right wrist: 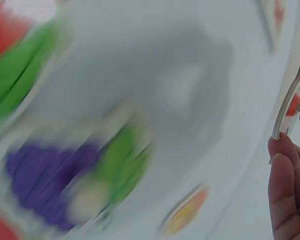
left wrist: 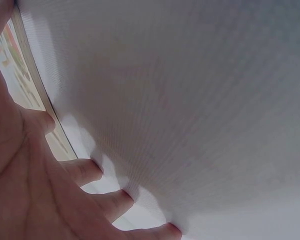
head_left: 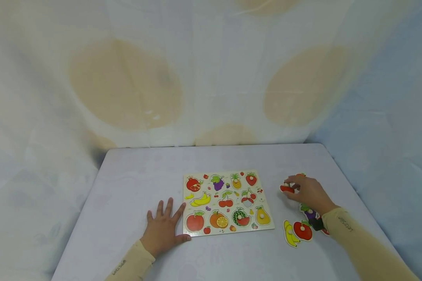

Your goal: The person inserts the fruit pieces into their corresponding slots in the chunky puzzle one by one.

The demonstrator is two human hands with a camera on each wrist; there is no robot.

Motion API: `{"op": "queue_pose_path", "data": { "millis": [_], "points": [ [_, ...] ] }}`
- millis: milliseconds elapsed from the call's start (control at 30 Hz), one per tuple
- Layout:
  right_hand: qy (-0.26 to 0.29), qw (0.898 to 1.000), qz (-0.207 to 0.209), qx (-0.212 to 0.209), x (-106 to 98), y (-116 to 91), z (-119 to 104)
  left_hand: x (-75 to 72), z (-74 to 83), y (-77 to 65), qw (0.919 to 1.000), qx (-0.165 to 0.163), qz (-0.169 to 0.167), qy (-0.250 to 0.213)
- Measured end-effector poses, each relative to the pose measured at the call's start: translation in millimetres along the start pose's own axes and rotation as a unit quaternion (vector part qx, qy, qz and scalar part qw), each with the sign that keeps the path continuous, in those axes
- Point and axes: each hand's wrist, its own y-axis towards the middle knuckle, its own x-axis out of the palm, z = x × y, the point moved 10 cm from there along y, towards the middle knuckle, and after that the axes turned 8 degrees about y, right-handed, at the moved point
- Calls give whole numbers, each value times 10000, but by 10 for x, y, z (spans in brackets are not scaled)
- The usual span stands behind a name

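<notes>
A wooden fruit puzzle board (head_left: 205, 213) lies flat on the table, printed with apple, orange, bananas, cherries and other fruit. My left hand (head_left: 165, 230) rests spread beside its left edge, thumb at the near corner. In the left wrist view the fingers (left wrist: 114, 202) touch the tabletop along the board's side. To the right of the board, my right hand (head_left: 311, 193) pinches a red puzzle piece (head_left: 286, 188). Its exact fruit is hard to make out. The right wrist view shows this piece (right wrist: 287, 107) edge-on, raised over the table.
Loose pieces lie near my right forearm: bananas (head_left: 290, 234), a red apple-like piece (head_left: 303, 231) and purple grapes (head_left: 307, 212), blurred in the right wrist view. Others are partly hidden under the hand and sleeve. Patterned cloth (head_left: 214, 78) hangs behind the table (head_left: 137, 171).
</notes>
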Motion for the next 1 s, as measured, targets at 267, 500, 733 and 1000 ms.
{"op": "queue_pose_path", "data": {
  "millis": [267,500,733,1000],
  "points": [
    [300,9985,-433,-151,328,193,-560,-50,14,-11,10000,5,-52,6],
    [222,9941,-863,-621,660,289,-1038,-78,26,-28,10000,-3,-75,-34],
    [223,9863,-1048,-1258,921,373,-1456,-44,9,-15,10000,0,-26,5],
    [-125,9863,-1354,-935,1231,452,-1521,-55,14,-22,10000,-1,-84,1]
  ]
}}
